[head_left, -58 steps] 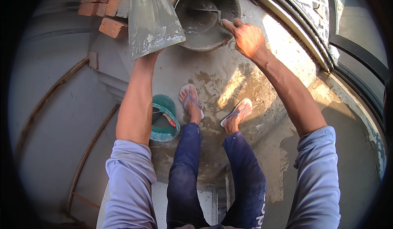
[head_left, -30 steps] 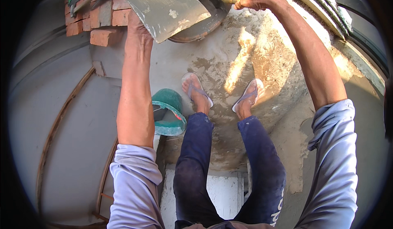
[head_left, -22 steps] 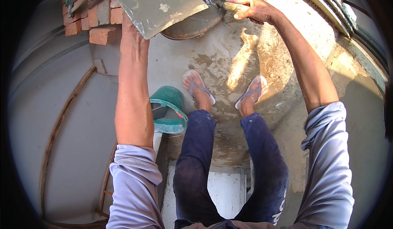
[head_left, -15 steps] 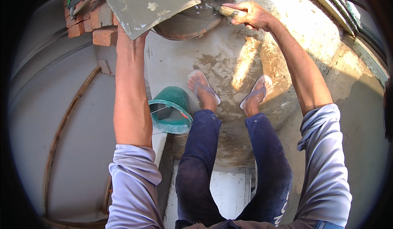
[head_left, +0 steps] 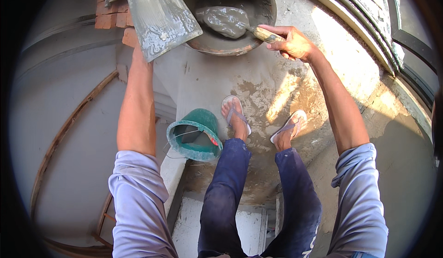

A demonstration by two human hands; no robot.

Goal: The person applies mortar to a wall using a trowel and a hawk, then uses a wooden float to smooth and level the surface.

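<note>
My left hand (head_left: 141,54) is mostly hidden beneath a flat grey mortar board (head_left: 160,18), holding it up beside a wide round tub (head_left: 203,44). Wet grey mortar glistens on the board's surface. My right hand (head_left: 290,43) grips the pale wooden handle of a trowel (head_left: 268,35) at the tub's right side. The trowel's end reaches into the tub and carries a glossy lump of wet mortar (head_left: 224,21), which covers its blade.
Stacked red bricks (head_left: 106,20), with tools on top, stand at upper left. A green bucket (head_left: 203,120) sits left of my sandalled feet. Stairs and curved-looking wooden strips (head_left: 69,119) lie left. A window frame (head_left: 413,45) runs along the right, beside rough, partly sunlit concrete (head_left: 323,96).
Since half a second ago my right hand has moved down the picture, and a big lump of mortar now shows on the trowel. The board has turned slightly, its surface now glistening.
</note>
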